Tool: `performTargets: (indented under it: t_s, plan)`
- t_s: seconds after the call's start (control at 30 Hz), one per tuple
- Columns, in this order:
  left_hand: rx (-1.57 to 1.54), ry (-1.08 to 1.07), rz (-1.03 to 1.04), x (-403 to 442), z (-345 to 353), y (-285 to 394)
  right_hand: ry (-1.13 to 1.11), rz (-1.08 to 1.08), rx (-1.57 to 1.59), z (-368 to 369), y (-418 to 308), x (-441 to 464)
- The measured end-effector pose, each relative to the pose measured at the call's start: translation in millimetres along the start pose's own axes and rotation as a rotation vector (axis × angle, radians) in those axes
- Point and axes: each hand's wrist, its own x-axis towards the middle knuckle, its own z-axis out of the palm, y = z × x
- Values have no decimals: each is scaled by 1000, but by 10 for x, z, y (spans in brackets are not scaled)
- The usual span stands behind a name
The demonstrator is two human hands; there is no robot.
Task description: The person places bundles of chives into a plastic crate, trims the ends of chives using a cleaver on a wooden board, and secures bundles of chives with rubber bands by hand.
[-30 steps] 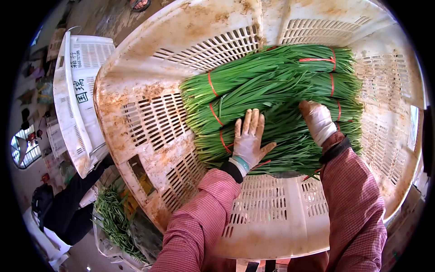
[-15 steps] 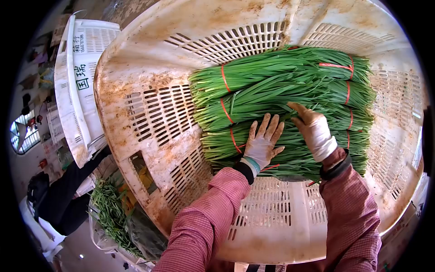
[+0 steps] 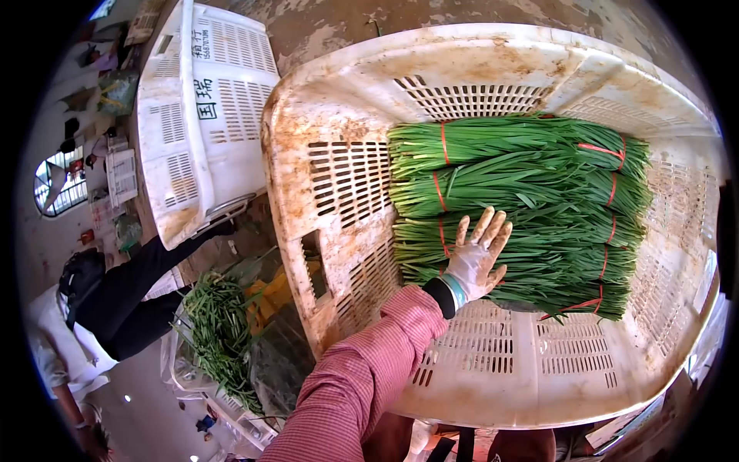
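Several bundles of long green leaves (image 3: 531, 185), tied with red bands, lie side by side in a dirty white plastic basket (image 3: 477, 393). My left hand (image 3: 476, 258), in a thin stained glove with a teal band at the wrist, rests on the lower bundles near their left ends. Its fingers are spread and it holds nothing. My right hand is out of the picture.
Another white crate (image 3: 231, 115) with green lettering stands at the upper left. Below it are loose green stalks (image 3: 219, 323) in a plastic bag. At the far left, a person in dark trousers (image 3: 135, 296) is near, with a hand (image 3: 96, 439) at the lower edge.
My right hand has left the view, uncovering the right ends of the lower bundles. My left hand stays spread on the leaves. The view has shifted, so the basket appears farther right.
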Motion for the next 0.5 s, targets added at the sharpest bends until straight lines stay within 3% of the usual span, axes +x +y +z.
performTargets:
  t_s: [0.07, 0.1, 0.13, 0.17, 0.2, 0.23, 0.27, 0.37, 0.47, 0.5]
  plan:
    - [125, 38, -83, -75, -68, -162, -237, 99, -599, -102, -19, -212]
    - [159, 130, -104, -99, -103, -298, -534, 455, -63, 530, -125, -483]
    - [128, 204, -103, -124, -165, -421, -819, 706, -66, 1098, -207, -623]
    - [20, 207, -77, -112, -229, -524, -1083, 810, -75, 1554, 30, -716]
    - [31, 126, -40, -122, -245, -592, -1111, 1041, 197, 1903, 327, -852]
    - [75, 22, -34, -111, -237, -586, -1150, 1119, 451, 2164, 880, -1043]
    - [127, -82, -27, -90, -230, -587, -1047, 1325, 115, 2649, 650, -1116]
    - [194, -243, -88, 9, -186, -554, -1033, 1392, 128, 3362, 1237, -1311]
    - [259, -388, -120, 131, -60, -547, -853, 1337, 300, 3643, 1587, -1381]
    - [240, -348, -131, 115, 30, -544, -778, 1298, 352, 3723, 1624, -1395]
